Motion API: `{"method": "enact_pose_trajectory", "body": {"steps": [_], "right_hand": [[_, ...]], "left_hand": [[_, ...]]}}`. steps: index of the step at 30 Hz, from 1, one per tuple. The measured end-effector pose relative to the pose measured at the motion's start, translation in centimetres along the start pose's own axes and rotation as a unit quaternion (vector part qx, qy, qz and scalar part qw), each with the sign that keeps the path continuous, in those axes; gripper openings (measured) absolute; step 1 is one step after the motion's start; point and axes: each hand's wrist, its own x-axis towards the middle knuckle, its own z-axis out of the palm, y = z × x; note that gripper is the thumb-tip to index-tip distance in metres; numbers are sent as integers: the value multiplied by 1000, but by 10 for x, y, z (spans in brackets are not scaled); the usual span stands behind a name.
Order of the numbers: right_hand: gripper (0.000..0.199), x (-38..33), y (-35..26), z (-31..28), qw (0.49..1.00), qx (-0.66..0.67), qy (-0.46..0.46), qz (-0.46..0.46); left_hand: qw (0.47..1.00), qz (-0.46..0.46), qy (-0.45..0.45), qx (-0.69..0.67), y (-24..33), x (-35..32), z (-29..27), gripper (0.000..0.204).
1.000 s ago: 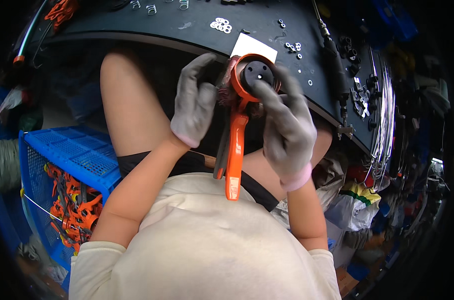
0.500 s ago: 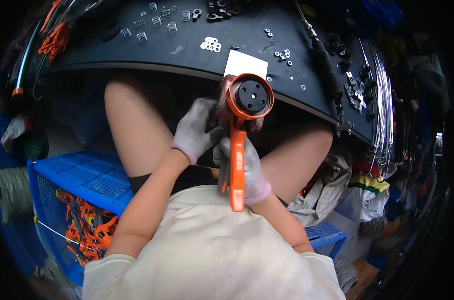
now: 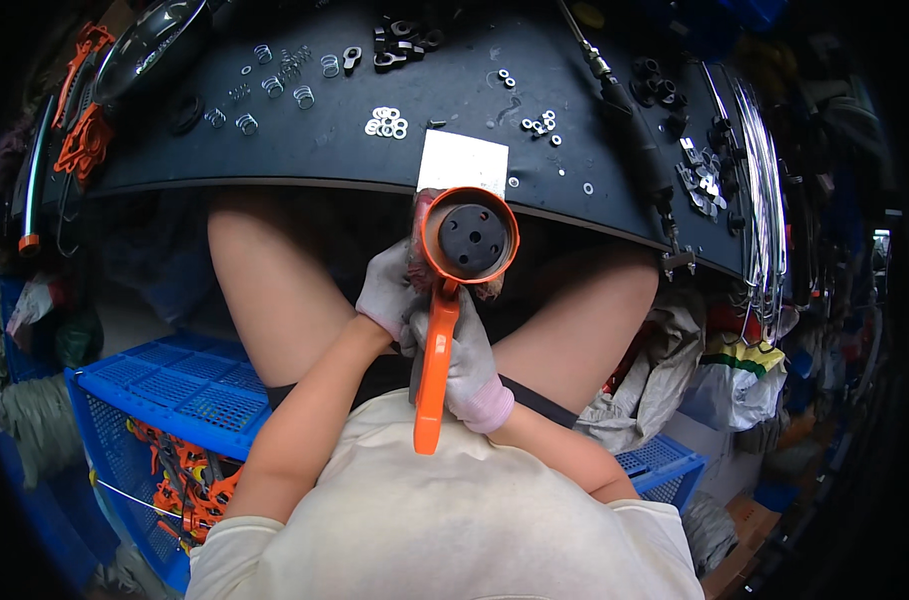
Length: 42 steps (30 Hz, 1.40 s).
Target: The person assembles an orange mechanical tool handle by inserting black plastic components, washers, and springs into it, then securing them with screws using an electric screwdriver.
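orange tool (image 3: 435, 385) gripped by fingers of the right hand (image 3: 466, 368); left hand (image 3: 386, 290) beside it, fingers hidden, grip unclear.

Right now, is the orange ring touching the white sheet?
Cannot tell: the head view shows the orange ring overlapping the white sheet, hiding any contact or gap.

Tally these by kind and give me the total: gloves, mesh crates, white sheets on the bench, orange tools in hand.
Gloves: 2
Mesh crates in view: 2
White sheet: 1
Held orange tool: 1
Total: 6
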Motion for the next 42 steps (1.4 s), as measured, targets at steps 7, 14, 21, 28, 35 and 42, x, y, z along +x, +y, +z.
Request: {"method": "enact_pose_trajectory", "body": {"steps": [7,14,21,28,35,42], "right_hand": [[46,1,-10,-1,999,10,-12,49],[31,-15,-121,-76,862,-487,5,-142],[16,27,-171,-32,749,-506,-25,-427],[43,21,-153,-19,619,-646,-124,-430],[49,37,-141,-27,649,-619,-126,-425],[54,24,-129,-28,590,-671,-108,-437]], "left_hand": [[996,76,-9,34,-26,3,2,35],[987,51,109,103,70,-22,-47,28],[961,226,7,157,109,12,-25,90],[977,197,20,75,94,18,-16,75],[975,199,13,96,90,22,-17,81],[964,229,13,132,89,21,-18,83]]}}
